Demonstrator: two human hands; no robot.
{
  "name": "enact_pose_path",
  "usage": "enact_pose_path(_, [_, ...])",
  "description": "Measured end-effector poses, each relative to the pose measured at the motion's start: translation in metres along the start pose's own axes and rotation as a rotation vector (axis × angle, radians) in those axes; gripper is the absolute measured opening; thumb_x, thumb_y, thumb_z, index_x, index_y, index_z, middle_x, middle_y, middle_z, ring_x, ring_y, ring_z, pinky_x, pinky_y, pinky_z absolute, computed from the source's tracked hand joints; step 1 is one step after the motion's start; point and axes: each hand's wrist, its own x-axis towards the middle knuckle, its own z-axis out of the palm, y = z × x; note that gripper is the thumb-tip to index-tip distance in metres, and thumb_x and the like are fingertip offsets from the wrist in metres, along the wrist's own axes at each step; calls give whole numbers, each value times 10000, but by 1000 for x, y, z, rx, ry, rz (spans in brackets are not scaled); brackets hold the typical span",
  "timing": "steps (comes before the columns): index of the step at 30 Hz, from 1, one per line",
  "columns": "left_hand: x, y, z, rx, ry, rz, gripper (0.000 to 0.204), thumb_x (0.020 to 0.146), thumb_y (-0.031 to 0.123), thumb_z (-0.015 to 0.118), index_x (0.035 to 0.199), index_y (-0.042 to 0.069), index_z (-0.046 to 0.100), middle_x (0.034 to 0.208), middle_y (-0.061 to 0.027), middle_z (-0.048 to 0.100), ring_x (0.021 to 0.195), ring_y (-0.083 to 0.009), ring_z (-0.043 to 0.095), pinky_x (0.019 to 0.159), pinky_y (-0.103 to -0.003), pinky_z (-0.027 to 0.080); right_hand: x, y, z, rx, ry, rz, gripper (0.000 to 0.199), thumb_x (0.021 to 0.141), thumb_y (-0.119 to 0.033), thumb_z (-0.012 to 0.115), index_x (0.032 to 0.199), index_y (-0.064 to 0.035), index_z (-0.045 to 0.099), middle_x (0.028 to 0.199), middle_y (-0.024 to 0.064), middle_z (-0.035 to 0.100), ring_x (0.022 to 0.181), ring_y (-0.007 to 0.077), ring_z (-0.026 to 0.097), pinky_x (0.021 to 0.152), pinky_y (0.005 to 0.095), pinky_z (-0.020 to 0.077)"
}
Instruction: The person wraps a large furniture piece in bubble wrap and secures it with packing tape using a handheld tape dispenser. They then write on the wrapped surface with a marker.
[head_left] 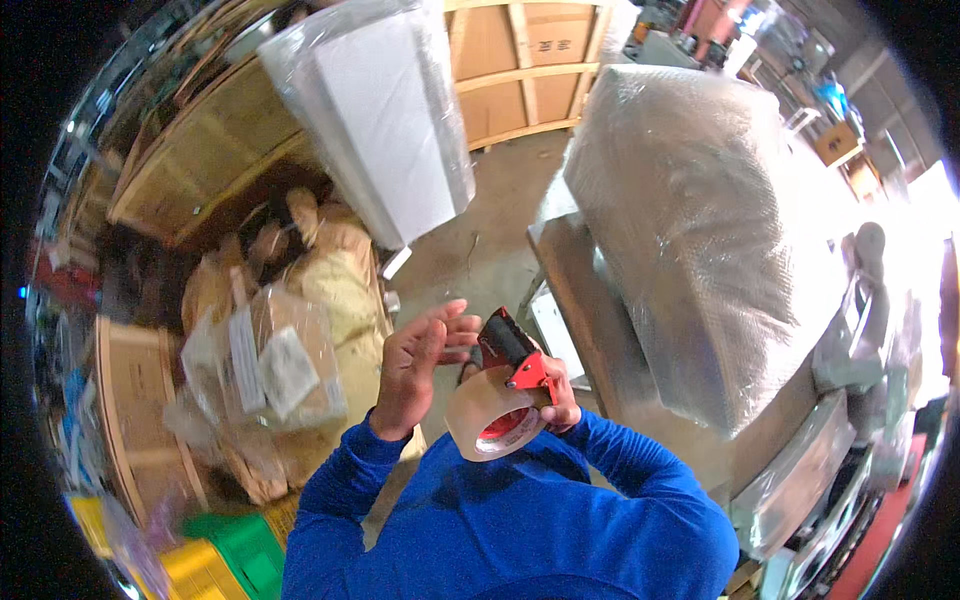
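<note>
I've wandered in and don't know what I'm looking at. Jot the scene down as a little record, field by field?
Left hand: the left hand is open, fingers near the dispenser; contact unclear
Right hand: the right hand grips a red-and-black tape dispenser
Loaded: a wide tape roll
Clothing: blue sleeves
Ahead, right: large bundle in bubble wrap
Ahead, left: white package in clear plastic
Lower left: green container

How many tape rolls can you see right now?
1: the tape roll is on the red and black dispenser in the right hand. Others may be hidden among the surrounding clutter.
</note>
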Motion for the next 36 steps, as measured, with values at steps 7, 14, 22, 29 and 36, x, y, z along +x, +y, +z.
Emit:
enact_pose_path(7, [156,35,-21,166,-198,-101,435,1046,413,440,1112,22,618,946,-54,641,831,-114,610,706,-257,498,104,-24,-63,41,380,-92,1105,559,-511,807,1411,62,401,1284,182,592,1181,272,582,1049,372,406])
enact_pose_path(14, [288,15,-31,10,-451,-425,455,1045,407,434,1232,23,593,1086,-84,655,935,-145,631,813,-287,518,157,-48,-94,197,845,-159,882,525,-464,767,1195,55,521,947,144,666,746,218,686,659,323,580])
enact_pose_path(22, [409,36,-21,43,-874,-723,490,1038,301,482,1388,-42,484,1360,-145,563,1245,-227,542,1018,-360,449,234,-23,-111,-765,994,-707,909,684,-410,801,1377,52,438,1223,262,619,1003,348,678,866,439,555])
enact_pose_path(29, [471,58,-17,268,-1220,-279,444,1024,206,504,1375,-66,495,1338,-168,576,1255,-210,529,1076,-344,389,280,-20,-61,-91,1113,-415,533,796,-443,681,996,51,674,927,238,710,837,298,714,729,388,567])
enact_pose_path(36, [469,51,-9,162,-1279,-393,375,952,104,631,1284,-61,570,1308,-174,599,1130,-201,618,967,-319,493,277,-15,-33,-702,1313,-449,604,752,-565,708,959,0,649,802,136,688,754,273,695,695,410,564])
